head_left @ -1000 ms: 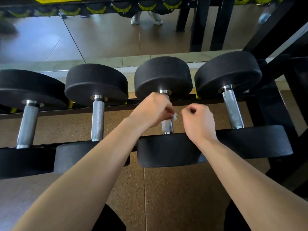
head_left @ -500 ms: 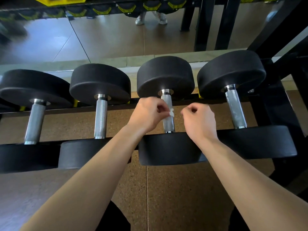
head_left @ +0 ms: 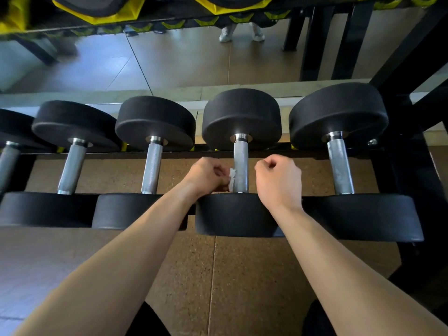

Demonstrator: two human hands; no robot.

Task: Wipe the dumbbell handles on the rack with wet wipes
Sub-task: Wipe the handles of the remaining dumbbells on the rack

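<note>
left hand point(head_left: 206, 177) pinching a scrunched white wet wipe point(head_left: 232, 178) right against the knurled dumbbell handle point(head_left: 240, 166), right hand point(head_left: 278, 180) just beside it, fingers curled on nothing, black rack point(head_left: 412, 146)

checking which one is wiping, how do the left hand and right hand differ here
The left hand pinches a white wipe against the handle; the right hand is curled, nothing visible in it. The left hand is left of the handle, the right hand right of it, not touching. Both are curled.
</note>
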